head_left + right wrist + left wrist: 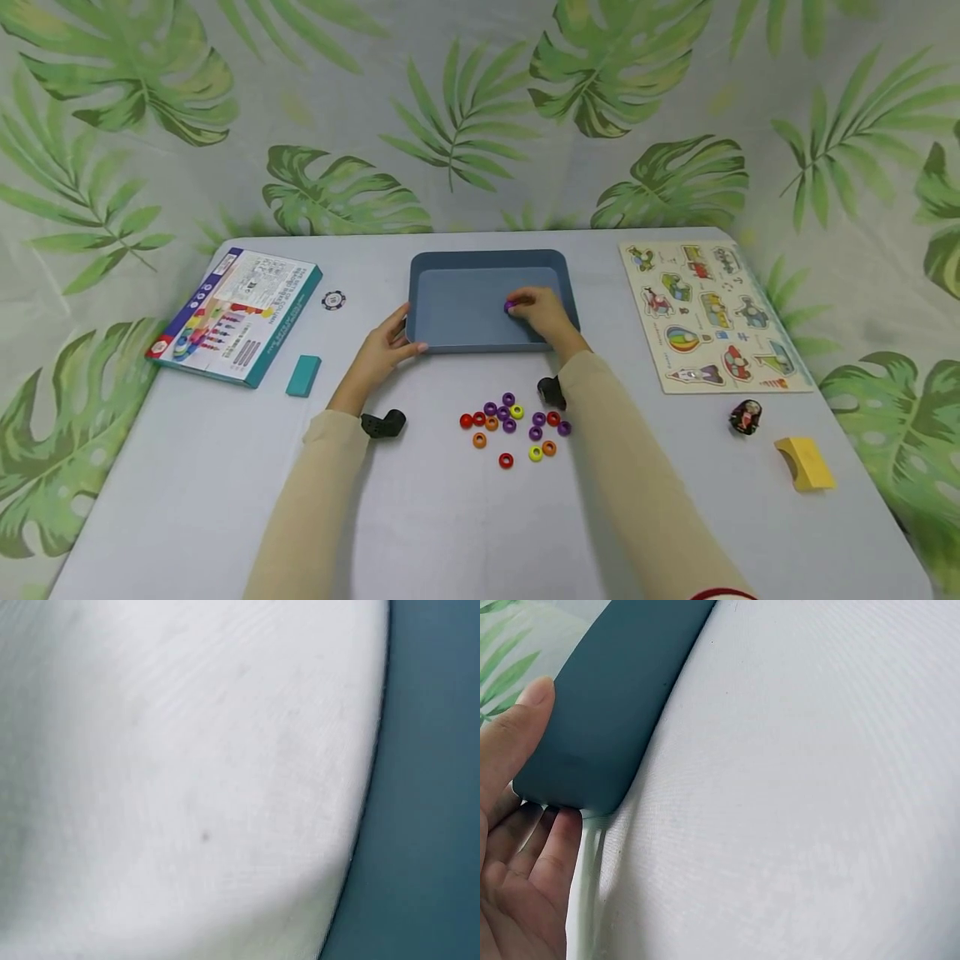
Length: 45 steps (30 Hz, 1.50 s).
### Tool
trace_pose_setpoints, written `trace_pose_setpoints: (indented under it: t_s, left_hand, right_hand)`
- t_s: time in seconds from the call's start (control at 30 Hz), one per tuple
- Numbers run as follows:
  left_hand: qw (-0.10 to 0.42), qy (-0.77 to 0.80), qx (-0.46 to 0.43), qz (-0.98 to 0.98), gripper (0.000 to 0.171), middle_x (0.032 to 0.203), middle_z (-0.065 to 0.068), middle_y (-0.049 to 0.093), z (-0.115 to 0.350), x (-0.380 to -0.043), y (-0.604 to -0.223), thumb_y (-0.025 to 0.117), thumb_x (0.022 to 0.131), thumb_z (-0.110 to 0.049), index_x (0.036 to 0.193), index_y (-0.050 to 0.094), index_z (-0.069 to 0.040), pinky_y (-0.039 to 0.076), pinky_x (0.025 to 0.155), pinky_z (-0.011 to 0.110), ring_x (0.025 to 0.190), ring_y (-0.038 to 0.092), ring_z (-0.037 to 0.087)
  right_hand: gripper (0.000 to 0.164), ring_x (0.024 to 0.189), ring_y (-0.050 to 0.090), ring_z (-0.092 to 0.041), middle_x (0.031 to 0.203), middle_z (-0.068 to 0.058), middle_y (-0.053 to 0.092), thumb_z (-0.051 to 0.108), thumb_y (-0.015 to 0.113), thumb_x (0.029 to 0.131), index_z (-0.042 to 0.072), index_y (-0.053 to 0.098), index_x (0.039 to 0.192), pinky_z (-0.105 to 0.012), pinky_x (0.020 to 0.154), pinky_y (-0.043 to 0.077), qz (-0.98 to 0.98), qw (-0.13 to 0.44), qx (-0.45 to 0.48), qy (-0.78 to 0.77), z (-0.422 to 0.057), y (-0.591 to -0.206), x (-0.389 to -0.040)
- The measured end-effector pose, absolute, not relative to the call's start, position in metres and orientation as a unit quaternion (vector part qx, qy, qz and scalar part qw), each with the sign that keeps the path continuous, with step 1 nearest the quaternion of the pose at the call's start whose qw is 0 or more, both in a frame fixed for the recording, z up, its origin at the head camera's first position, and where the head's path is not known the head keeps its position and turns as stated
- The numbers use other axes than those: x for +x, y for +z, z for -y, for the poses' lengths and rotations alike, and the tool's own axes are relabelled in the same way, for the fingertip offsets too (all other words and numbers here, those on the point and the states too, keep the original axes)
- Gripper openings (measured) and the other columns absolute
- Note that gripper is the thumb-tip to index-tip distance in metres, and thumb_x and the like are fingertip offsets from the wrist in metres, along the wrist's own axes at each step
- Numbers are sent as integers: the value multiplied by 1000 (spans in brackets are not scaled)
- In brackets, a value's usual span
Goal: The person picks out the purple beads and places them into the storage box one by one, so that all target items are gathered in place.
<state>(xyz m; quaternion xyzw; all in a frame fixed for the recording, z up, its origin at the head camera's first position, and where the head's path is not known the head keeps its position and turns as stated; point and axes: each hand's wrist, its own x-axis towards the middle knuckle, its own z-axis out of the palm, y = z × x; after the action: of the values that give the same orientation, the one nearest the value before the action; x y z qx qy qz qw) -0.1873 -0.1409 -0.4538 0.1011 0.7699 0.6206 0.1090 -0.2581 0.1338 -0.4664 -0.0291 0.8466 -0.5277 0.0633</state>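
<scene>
Right hand (546,315) pinches purple bead (510,307) over tray (465,300); contact unclear. Left hand (381,350) grips tray's near left corner. Keep corner steady; release bead low, gently, to limit roll.

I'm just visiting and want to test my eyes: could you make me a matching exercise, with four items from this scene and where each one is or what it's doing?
Items
1. Left hand
2. Yellow block
3. Right hand
4. Teal block

Places and states
A. Pinching a purple bead
B. Beside the box
C. Holding the tray by its near left corner
D. Towards the right, in front of the puzzle board

Pairs: 1-C, 2-D, 3-A, 4-B
</scene>
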Motion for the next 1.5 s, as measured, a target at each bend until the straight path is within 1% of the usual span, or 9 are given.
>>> trace_pose_setpoints:
  t_s: [0.2,0.37,0.53,0.7,0.9,1.03,1.2,1.37,1.5]
  left_hand:
    - [106,619,105,-771,78,135,14,15,142,-190,-461,63,72,-13,133,15,-10,32,90,30,118,22,29]
    - [104,616,110,-773,79,135,13,15,144,-193,-467,63,72,-15,134,14,-11,32,90,30,119,22,27]
    - [112,619,95,-771,77,134,16,15,141,-186,-452,62,73,-8,133,15,-9,31,91,33,118,22,30]
    - [112,626,94,-766,76,134,17,15,141,-186,-451,62,73,-8,133,15,-9,30,91,34,118,22,30]
    - [111,624,95,-768,77,134,17,15,141,-187,-452,62,73,-9,133,15,-10,30,91,35,118,22,30]
    - [111,623,100,-768,78,134,17,15,143,-190,-457,63,72,-11,134,15,-10,30,91,35,118,23,29]
    - [109,619,113,-770,80,134,16,14,145,-194,-467,64,71,-16,134,13,-12,32,91,32,118,22,29]
    - [108,623,111,-766,80,134,15,14,143,-191,-462,64,72,-14,134,13,-10,31,91,33,119,21,29]
    - [110,625,101,-766,78,134,16,14,141,-187,-455,62,73,-10,133,14,-9,30,91,35,119,21,29]
  right_hand:
    - [22,86,52,-17,93,-8,59,7,61,74,3,60,96,-29,76,41,-857,78,-22,-508,-133,-461,-257]
    - [30,91,51,-16,101,-8,56,11,59,77,3,55,105,-30,78,41,-846,74,-70,-523,-137,-441,-252]
    - [32,97,47,-26,108,-18,49,6,55,78,-3,49,109,-30,81,41,-792,64,-151,-588,-141,-391,-223]
    - [34,97,47,-26,107,-16,49,3,55,78,-4,47,111,-29,81,42,-772,73,-202,-598,-154,-368,-184]
    - [35,97,46,-26,108,-15,49,3,55,78,-5,46,111,-32,83,41,-780,109,-216,-578,-176,-386,-141]
    - [35,99,45,-30,110,-15,48,7,56,78,0,48,111,-25,81,42,-783,141,-167,-582,-188,-408,-122]
    - [35,101,43,-36,112,-22,46,2,55,78,-4,47,111,-21,79,42,-778,161,-126,-594,-199,-432,-109]
    - [32,94,49,-29,107,-16,52,3,57,77,-2,51,107,-20,76,44,-812,153,-110,-552,-208,-451,-104]
    - [27,87,53,-18,102,-5,55,8,59,76,6,57,102,-20,74,45,-844,130,-111,-509,-213,-468,-105]
